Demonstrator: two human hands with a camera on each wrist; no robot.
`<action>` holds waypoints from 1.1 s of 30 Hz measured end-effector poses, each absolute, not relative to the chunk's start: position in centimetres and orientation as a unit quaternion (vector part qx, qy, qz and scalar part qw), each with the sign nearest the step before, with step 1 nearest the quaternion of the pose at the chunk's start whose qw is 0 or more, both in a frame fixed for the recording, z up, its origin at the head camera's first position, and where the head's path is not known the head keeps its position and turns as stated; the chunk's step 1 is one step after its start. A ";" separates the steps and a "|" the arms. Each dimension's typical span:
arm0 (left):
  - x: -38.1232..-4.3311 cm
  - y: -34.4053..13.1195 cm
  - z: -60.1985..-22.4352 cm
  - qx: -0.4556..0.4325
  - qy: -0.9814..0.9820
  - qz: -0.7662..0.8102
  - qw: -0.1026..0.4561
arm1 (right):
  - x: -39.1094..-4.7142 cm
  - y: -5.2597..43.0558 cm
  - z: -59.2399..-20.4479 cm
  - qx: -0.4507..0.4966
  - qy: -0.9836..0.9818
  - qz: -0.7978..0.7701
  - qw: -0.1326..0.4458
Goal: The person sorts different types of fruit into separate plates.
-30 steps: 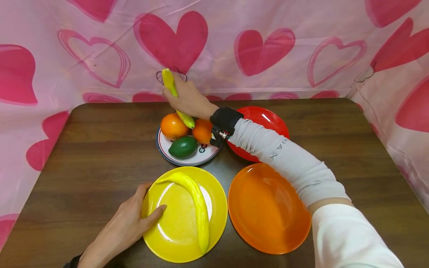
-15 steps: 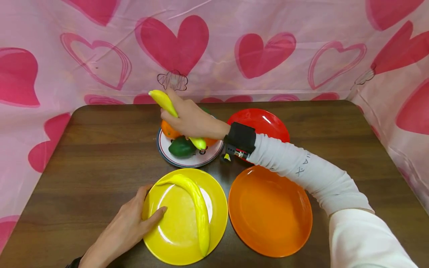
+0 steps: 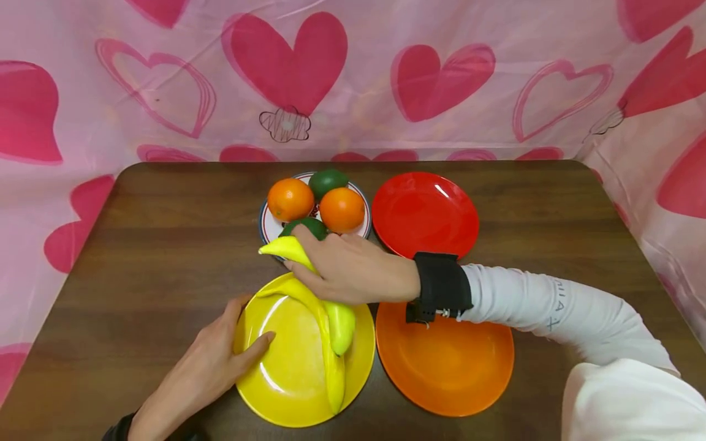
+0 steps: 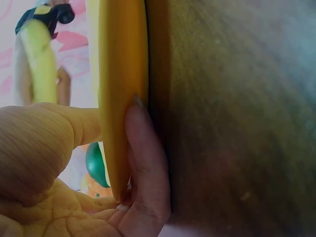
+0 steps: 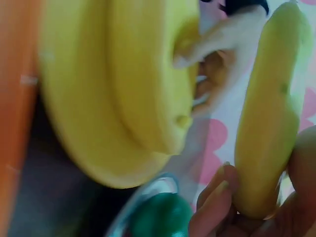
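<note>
My right hand (image 3: pixel 358 266) grips a banana (image 5: pixel 269 113) around its middle, above the far right part of the yellow plate (image 3: pixel 287 373). A second banana (image 3: pixel 334 383) lies curved on that plate, partly hidden beneath the held one. Whether the two bananas touch, I cannot tell. At the plate's left edge my left hand (image 3: pixel 212 349) pinches the rim, thumb over the top. In the left wrist view, fingers (image 4: pixel 145 163) curl under the yellow plate.
Behind is a white plate (image 3: pixel 268 226) with two oranges (image 3: pixel 290 199) and two dark green oval fruits (image 3: pixel 328 183). To its right stands a red plate (image 3: pixel 425 214). An orange plate (image 3: pixel 447 373) sits close beside the yellow one, partly under my right wrist.
My right hand has carried the banana from over the white plate toward me, down to above the yellow plate. My left hand stays at the yellow rim.
</note>
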State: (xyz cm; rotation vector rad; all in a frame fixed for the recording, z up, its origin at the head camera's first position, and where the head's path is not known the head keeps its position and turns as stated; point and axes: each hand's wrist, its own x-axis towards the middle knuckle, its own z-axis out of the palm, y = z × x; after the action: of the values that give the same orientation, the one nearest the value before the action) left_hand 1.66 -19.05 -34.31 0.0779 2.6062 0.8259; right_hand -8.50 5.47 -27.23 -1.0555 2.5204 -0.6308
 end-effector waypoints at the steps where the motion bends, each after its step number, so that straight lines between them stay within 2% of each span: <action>1: 1.6 -19.0 -34.3 0.029 0.934 0.296 0.200 | -8.3 6.0 -27.5 -0.365 0.891 -0.209 0.173; 8: 1.5 -19.2 -34.2 0.038 0.937 0.291 0.187 | -7.7 8.4 -29.4 -0.343 0.894 -0.198 0.207; 21: 1.6 -19.0 -34.4 0.037 0.937 0.289 0.192 | -6.8 7.7 -31.4 -0.293 0.889 -0.216 0.277; 33: 1.8 -19.0 -34.4 0.047 0.941 0.291 0.167 | -6.6 8.0 -31.4 -0.335 0.885 -0.218 0.238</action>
State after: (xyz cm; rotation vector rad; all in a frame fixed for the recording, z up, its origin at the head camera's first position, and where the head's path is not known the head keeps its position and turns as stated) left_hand 1.76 -18.97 -34.36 0.1344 2.6785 0.8278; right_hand -6.55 8.00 -31.41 -0.9189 2.4246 -0.5977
